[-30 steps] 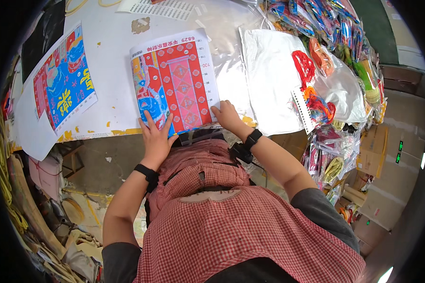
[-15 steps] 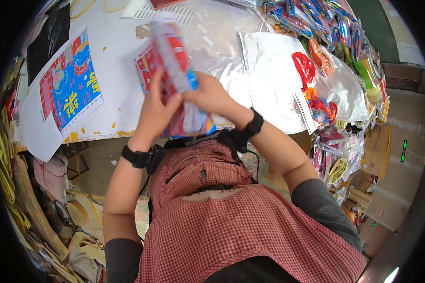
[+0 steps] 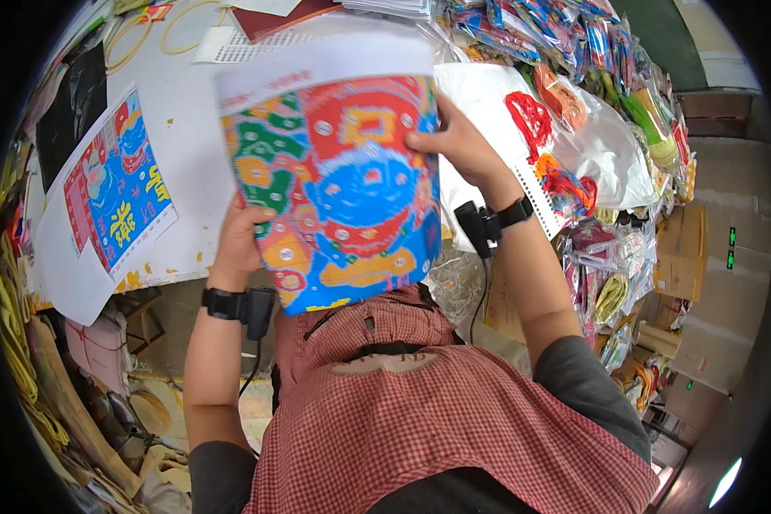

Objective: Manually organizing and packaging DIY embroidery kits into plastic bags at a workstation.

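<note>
Both hands grip a large colourful patterned printed sheet [image 3: 338, 184], raised above the white worktop [image 3: 188, 163]: left hand [image 3: 238, 244] on its left edge, right hand [image 3: 454, 141] on its right edge.

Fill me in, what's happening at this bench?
A person holds a colourful printed sheet up off the white table with both hands: left hand at its lower left edge, right hand at its right edge. A second printed sheet lies flat to the left; bagged bright yarn piles up on the right.
</note>
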`<state>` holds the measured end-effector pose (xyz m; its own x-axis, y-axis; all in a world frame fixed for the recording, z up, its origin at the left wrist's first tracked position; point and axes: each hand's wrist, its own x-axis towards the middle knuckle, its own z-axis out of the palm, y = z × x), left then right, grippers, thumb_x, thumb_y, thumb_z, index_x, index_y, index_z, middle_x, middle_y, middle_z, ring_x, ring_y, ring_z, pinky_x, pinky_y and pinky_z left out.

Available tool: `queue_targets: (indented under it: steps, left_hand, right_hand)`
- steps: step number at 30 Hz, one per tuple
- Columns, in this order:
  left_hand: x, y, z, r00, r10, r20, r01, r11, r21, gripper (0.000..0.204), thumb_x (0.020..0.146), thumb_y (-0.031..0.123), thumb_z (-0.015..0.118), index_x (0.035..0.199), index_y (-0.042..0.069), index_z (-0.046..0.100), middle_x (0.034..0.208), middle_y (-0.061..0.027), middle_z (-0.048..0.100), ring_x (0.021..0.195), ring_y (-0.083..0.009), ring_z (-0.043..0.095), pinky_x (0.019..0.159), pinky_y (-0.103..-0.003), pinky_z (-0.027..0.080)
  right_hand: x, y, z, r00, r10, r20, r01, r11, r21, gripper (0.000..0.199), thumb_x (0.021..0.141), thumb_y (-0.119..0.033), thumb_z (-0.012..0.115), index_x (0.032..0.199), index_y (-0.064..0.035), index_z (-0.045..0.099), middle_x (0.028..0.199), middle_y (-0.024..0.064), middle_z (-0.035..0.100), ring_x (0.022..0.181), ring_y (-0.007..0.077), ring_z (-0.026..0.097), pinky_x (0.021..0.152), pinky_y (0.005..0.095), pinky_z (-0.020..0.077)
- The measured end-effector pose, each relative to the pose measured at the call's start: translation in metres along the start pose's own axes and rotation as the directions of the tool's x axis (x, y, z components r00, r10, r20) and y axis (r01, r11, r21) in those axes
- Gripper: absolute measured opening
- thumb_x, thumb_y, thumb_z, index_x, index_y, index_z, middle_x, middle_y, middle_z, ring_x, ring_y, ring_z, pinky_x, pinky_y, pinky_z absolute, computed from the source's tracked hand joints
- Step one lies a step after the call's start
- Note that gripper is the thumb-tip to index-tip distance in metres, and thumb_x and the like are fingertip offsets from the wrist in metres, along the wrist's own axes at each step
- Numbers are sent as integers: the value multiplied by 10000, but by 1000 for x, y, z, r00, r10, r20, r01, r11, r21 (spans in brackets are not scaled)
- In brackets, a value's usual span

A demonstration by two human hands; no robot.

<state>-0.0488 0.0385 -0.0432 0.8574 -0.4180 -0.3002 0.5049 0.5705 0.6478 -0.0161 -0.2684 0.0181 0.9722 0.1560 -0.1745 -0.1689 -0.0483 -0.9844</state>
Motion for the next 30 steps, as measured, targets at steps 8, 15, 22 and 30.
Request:
queue_targets:
  steps: [8,15,22,30]
  left_hand:
    - [63,-132,6,975,-220,-38,199,780,593,530,745,50,484,1245,-31,328,1106,-163,525,999,-253,536,871,-319,423]
    - [103,-163,-29,986,-23,168,-160,-443,882,578,859,319,465,1355,82,288,1441,-121,192,1338,-297,130,1038,-528,141]
    - [145,-82,-46,911,321,260,55,-718,694,494,816,165,525,1282,79,385,1366,-131,306,1230,-334,308,959,-501,283]
    - [107,-110,-32,965,103,242,-186,-383,905,356,675,130,618,1009,45,532,941,-135,519,895,-313,481,732,-379,443]
  right_hand:
    - [-81,132,-70,858,378,-348,-273,909,314,359,706,-24,675,1035,-8,532,967,82,618,842,168,601,774,294,480]
    - [-148,165,-93,671,540,-508,-289,821,492,308,718,-1,646,1008,-17,543,946,78,623,834,171,604,764,311,484]
    - [-152,156,-78,704,482,-521,-225,847,481,303,730,14,633,1017,-31,548,922,61,625,808,158,604,736,296,488]
    - [-124,114,-50,854,426,-300,-342,893,293,269,713,-17,677,968,1,593,761,34,622,630,96,580,526,234,466]
